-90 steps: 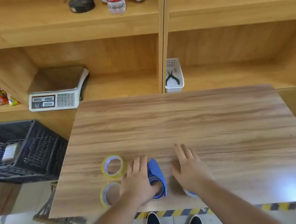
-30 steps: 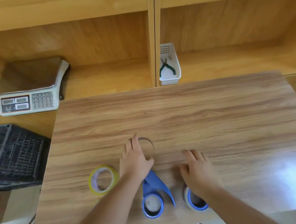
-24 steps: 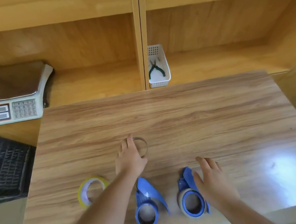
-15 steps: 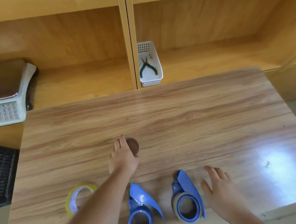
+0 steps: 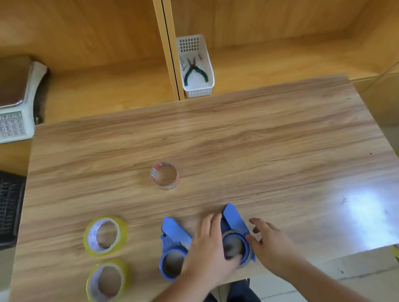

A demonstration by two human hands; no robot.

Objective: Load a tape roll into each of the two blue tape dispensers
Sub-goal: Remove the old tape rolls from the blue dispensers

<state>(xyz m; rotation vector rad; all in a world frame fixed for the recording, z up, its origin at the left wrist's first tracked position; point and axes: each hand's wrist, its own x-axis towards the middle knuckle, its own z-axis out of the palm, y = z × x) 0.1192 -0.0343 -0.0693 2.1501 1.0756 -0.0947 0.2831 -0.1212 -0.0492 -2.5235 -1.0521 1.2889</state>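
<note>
Reaching in from the near edge, both hands meet at the right-hand blue dispenser, which lies flat on the wooden surface. The left hand lies over the gap between the two dispensers, its fingers spread loosely and resting against the right dispenser's hub; this grip is apart, not clamped on anything. The right hand sits just beside the same dispenser's outer edge, fingers curled yet separated, touching or nearly touching the rim; which one I cannot tell, since motion blur smears the outlines. The left-hand blue dispenser lies just beside the left hand, its round hub partly covered by the wrist. Whether either hub carries a roll is hard to make out. Two yellow tape rolls lie flat well to the left, one nearer the edge. A small clear tape roll stands apart, farther up the surface.
</note>
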